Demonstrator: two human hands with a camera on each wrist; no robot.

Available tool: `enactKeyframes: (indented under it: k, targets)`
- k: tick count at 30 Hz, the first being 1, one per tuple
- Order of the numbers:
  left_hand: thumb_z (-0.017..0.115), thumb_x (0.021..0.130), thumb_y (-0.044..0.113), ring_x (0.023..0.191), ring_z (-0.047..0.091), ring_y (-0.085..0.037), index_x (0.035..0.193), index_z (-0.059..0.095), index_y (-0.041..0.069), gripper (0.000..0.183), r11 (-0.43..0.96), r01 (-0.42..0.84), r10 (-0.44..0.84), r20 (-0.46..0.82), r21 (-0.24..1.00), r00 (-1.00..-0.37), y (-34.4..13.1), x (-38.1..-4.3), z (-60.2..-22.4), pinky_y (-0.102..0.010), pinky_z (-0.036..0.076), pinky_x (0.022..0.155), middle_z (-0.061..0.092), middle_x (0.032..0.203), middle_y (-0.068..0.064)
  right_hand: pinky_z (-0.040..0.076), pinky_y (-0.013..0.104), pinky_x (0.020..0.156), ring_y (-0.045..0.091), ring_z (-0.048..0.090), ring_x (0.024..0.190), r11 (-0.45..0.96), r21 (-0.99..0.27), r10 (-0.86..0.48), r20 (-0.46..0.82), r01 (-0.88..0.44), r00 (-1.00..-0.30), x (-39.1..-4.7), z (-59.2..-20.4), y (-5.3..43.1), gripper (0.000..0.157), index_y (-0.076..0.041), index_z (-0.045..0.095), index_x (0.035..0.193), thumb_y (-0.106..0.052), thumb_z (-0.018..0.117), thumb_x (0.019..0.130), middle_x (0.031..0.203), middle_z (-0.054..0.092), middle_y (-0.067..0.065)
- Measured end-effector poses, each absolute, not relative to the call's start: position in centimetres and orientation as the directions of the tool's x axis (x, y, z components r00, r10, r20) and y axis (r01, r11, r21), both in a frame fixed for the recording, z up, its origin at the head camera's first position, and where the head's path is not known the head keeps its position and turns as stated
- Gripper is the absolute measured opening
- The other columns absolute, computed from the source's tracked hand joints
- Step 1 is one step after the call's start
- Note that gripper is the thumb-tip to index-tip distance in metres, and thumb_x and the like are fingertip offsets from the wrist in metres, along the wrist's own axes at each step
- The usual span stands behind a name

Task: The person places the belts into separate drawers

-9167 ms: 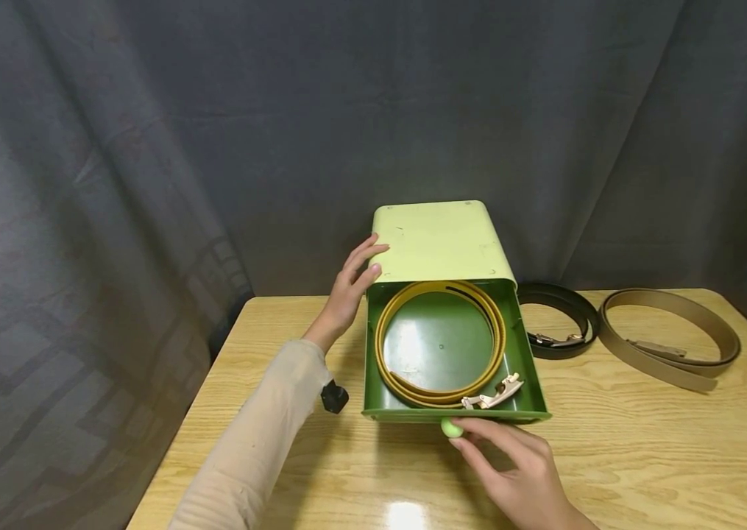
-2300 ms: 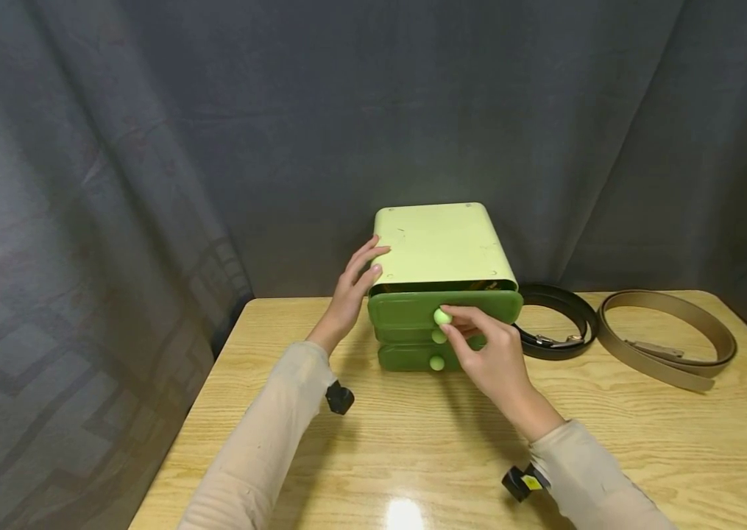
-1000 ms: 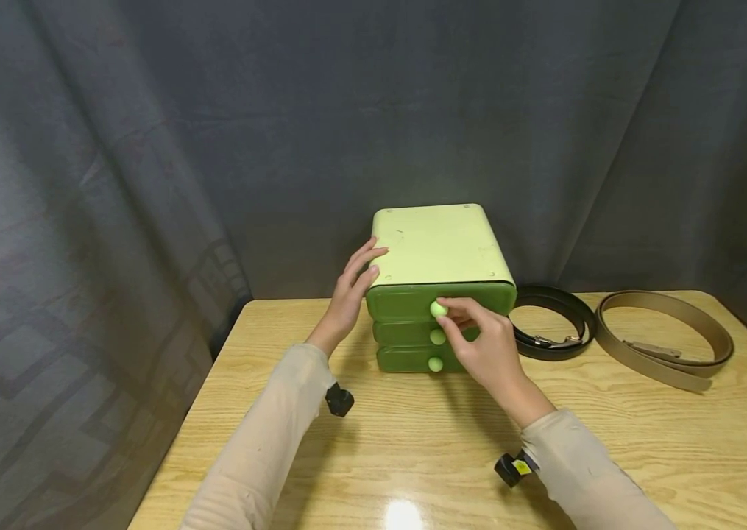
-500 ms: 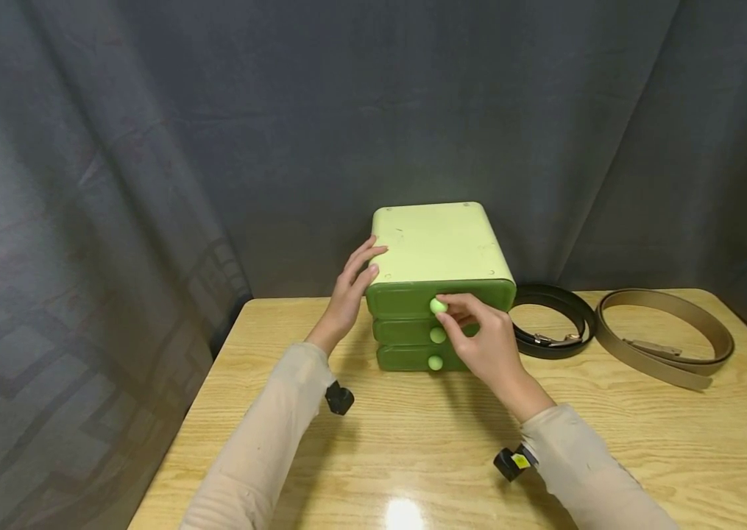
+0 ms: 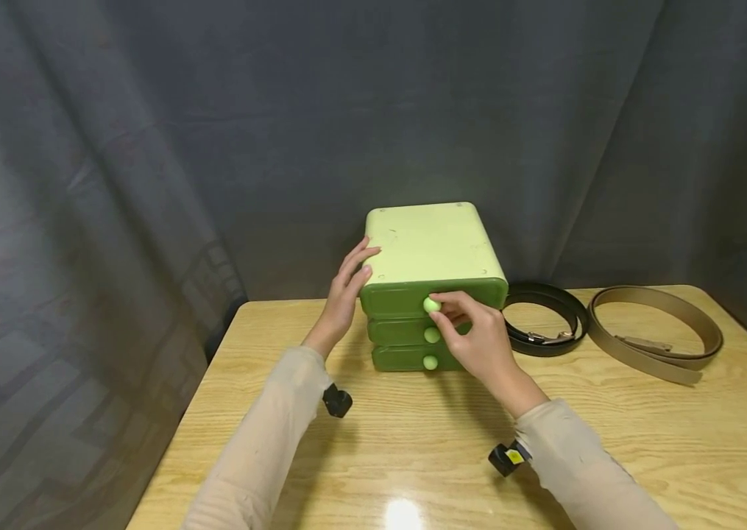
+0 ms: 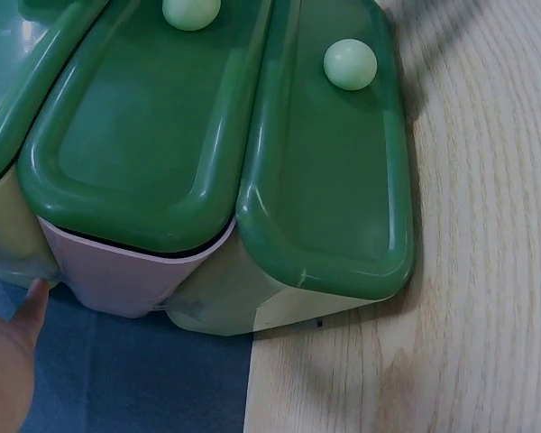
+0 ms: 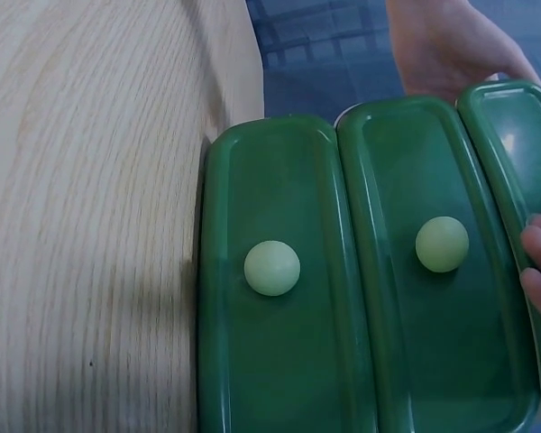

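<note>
A small chest of drawers [image 5: 436,243] with a pale green top and three dark green drawers stands at the back of the table. All three drawers sit flush in it. My right hand [image 5: 479,338] pinches the round light-green knob [image 5: 432,304] of the top drawer between thumb and fingertips. With fairly straight fingers, my left hand [image 5: 343,294] rests against the chest's upper left side. The right wrist view shows the lower knob [image 7: 272,268] and the middle knob [image 7: 442,244] untouched. The yellow belt seen earlier is hidden inside the top drawer.
To the right of the chest lie a coiled black belt [image 5: 575,313] and a coiled tan belt [image 5: 661,294]. A grey curtain [image 5: 360,110] hangs right behind the wooden table [image 5: 399,442].
The top drawer, pulled out with a coiled yellow belt in it, has been pushed shut by my right hand on its knob. My left hand has kept its place on the chest.
</note>
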State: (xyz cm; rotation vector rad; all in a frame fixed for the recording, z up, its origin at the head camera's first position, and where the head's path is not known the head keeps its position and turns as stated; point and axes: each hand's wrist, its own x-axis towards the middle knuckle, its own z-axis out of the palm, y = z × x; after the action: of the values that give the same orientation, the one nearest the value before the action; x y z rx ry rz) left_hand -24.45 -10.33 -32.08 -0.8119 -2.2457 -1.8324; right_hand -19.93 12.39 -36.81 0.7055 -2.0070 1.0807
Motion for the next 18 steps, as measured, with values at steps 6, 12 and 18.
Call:
enactKeyframes:
  k: [6,12,18]
  targets:
    - [0.033,0.108,0.019,0.15,0.011,-0.023,0.151,0.037,0.002,0.047,0.128,0.474,0.33,0.413,0.871,-0.849,-10.3,-24.4,-32.2,-0.052,0.016,0.119,0.014,0.164,-0.009,0.057,0.027,0.062,0.013,0.067,0.071,0.496,-0.46,-0.115,0.806,-0.736,-0.581,-19.8,-36.9,12.4,0.031,-0.007,0.072,0.11,0.003,0.079,0.081,0.084,0.07,0.003]
    - [0.033,0.108,0.02,0.151,0.01,-0.022,0.153,0.034,0.003,0.049,0.121,0.427,0.3,0.377,0.896,-0.876,-10.3,-24.0,-32.0,-0.052,0.013,0.119,0.014,0.165,-0.008,0.054,0.019,0.064,0.012,0.067,0.072,0.485,-0.472,-0.113,0.801,-0.736,-0.588,-19.9,-37.1,12.1,0.031,-0.008,0.072,0.111,0.002,0.079,0.082,0.085,0.07,0.002]
    - [0.033,0.109,0.03,0.15,0.006,-0.015,0.157,0.029,0.016,0.05,0.085,0.323,0.257,0.292,0.943,-0.921,-10.2,-24.3,-33.3,-0.05,0.012,0.12,0.01,0.166,0.003,0.054,0.02,0.064,0.012,0.066,0.071,0.484,-0.479,-0.101,0.801,-0.733,-0.59,-19.8,-37.2,11.9,0.031,-0.008,0.072,0.11,0.002,0.079,0.082,0.084,0.07,0.002]
